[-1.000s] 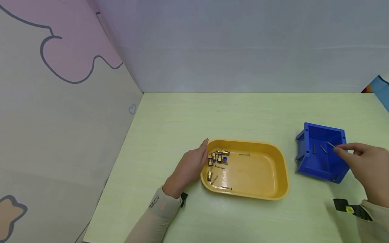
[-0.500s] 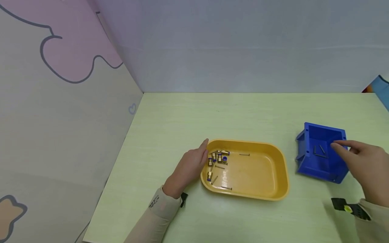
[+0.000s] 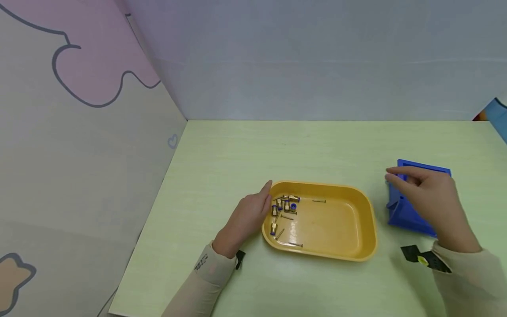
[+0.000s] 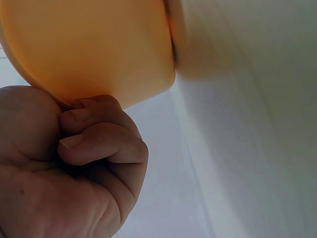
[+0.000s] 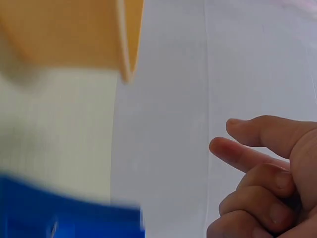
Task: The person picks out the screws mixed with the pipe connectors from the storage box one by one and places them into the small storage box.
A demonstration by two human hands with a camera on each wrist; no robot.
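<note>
Right hand (image 3: pixel 433 198), empty, fingers loosely extended, above blue bin (image 3: pixel 409 220); left hand (image 3: pixel 247 218), fingers curled, steadying yellow tray (image 3: pixel 356 246), whose brass fittings (image 3: pixel 283 204) and nails (image 3: pixel 318 201) lie just beside its thumb; best pinch one nail at a time.

– What sort of place is this?
– A small staged work booth, not a home: a pale green table (image 3: pixel 245 149) boxed in by plain panels, one with pink cartoon shapes (image 3: pixel 83 48).
– And the work?
– Parts sorting: a yellow tray (image 3: pixel 356 246) of brass fittings (image 3: pixel 283 204) beside a blue bin (image 3: pixel 408 220).
</note>
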